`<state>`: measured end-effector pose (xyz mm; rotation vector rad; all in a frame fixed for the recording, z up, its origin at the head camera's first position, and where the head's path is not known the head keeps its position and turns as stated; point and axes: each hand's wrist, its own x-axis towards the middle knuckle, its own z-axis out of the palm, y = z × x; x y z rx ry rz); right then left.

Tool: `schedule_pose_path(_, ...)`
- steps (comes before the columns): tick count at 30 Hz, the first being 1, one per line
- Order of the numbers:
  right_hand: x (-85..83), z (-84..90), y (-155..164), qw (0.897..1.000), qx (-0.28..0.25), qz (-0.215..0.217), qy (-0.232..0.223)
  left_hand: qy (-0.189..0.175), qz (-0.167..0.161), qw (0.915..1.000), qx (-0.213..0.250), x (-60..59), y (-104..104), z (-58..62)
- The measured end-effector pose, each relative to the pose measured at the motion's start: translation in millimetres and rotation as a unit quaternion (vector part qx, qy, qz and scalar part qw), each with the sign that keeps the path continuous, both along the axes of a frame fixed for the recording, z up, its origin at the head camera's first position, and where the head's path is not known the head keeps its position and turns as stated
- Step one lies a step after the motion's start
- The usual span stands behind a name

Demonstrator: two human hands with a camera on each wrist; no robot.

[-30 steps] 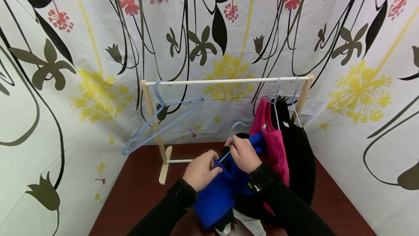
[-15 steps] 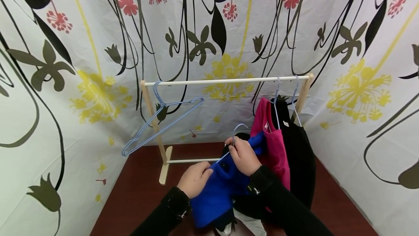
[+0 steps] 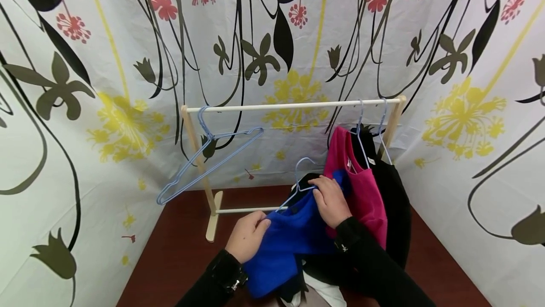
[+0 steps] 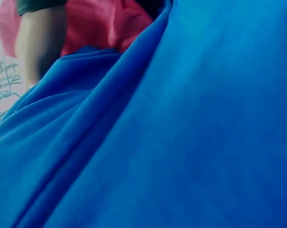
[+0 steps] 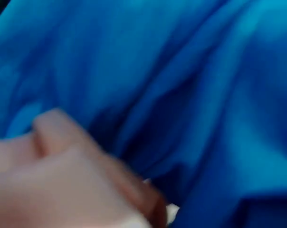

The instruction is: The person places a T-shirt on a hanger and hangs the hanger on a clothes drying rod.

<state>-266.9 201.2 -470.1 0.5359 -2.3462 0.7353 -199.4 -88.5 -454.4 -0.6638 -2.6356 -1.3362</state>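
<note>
A blue top [image 3: 283, 250] is held up at the shoulders, with a light blue wire hanger [image 3: 296, 170] inside its neck and the hook sticking up free. My left hand [image 3: 248, 236] pinches the shoulder at the left end of the hanger. At the other shoulder, my right hand [image 3: 332, 203] grips the fabric with thumb and fingers, beside the hanger's arm. Blue cloth [image 4: 196, 118] fills most of the left wrist view. Blurred fingers of the right hand [image 5: 81, 175] lie against the cloth in the right wrist view. The hanger's arm ends are hidden under the fabric.
A clothes rack with a white rail [image 3: 281, 106] stands behind. Blue hangers [image 3: 208, 170] hang at its left. A pink top [image 3: 362, 193] and a black garment [image 3: 393, 207] hang at the right. White and dark clothes [image 3: 325, 290] lie on the brown table [image 3: 170, 269].
My right hand has let go of the hanger's neck and moved right to the top's other shoulder. My left hand has moved left and down along the shoulder; the blue top is now spread wider.
</note>
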Motion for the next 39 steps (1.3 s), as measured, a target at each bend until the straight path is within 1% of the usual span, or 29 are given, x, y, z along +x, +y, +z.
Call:
schedule_pose_path(2, -2.4, -7.6, 8, 1.000, -0.002, -0.021, -0.011, -0.009, 0.000, 0.9999, 0.005, 1.6, -2, -0.7)
schedule_pose_path(5, -5.1, -17.5, 18, 0.999, -0.006, -0.043, -0.015, -0.017, -0.003, 0.9998, 0.010, 3.3, -4, -2.3)
schedule_pose_path(10, -7.0, -25.3, 24, 0.998, -0.023, -0.054, -0.011, -0.032, -0.011, 0.9994, 0.012, 4.3, -5, -6.0)
schedule_pose_path(14, -5.7, -25.3, 22, 0.997, -0.040, -0.066, -0.020, -0.061, -0.032, 0.9976, 0.014, 5.0, -2, -9.0)
schedule_pose_path(18, -0.5, -17.9, 13, 0.992, -0.088, -0.094, -0.014, -0.090, -0.058, 0.9937, 0.032, 5.7, 2, -9.5)
schedule_pose_path(20, 5.1, -11.2, 5, 0.989, -0.115, -0.095, -0.011, -0.098, -0.066, 0.9920, 0.042, 6.6, 5, -8.6)
schedule_pose_path(23, 17.4, -0.1, -13, 0.987, -0.145, -0.061, -0.027, -0.103, -0.075, 0.9901, 0.059, 9.9, 11, -5.6)
schedule_pose_path(26, 31.9, 9.4, -31, 0.983, -0.173, -0.010, -0.066, -0.113, -0.091, 0.9854, 0.089, 15.9, 20, -1.2)
schedule_pose_path(30, 45.8, 15.3, -47, 0.970, -0.203, 0.036, -0.128, -0.145, -0.123, 0.9721, 0.138, 26.2, 35, 6.7)
schedule_pose_path(33, 47.0, 19.5, -51, 0.962, -0.221, 0.066, -0.147, -0.158, -0.157, 0.9621, 0.157, 32.3, 48, 12.7)
schedule_pose_path(36, 43.1, 27.8, -49, 0.953, -0.241, 0.094, -0.154, -0.156, -0.189, 0.9582, 0.149, 35.6, 58, 18.1)
schedule_pose_path(38, 39.6, 34.9, -46, 0.947, -0.256, 0.107, -0.165, -0.150, -0.215, 0.9548, 0.140, 35.5, 63, 21.7)
schedule_pose_path(39, 37.8, 38.3, -45, 0.944, -0.260, 0.109, -0.172, -0.144, -0.225, 0.9546, 0.132, 34.9, 65, 23.7)
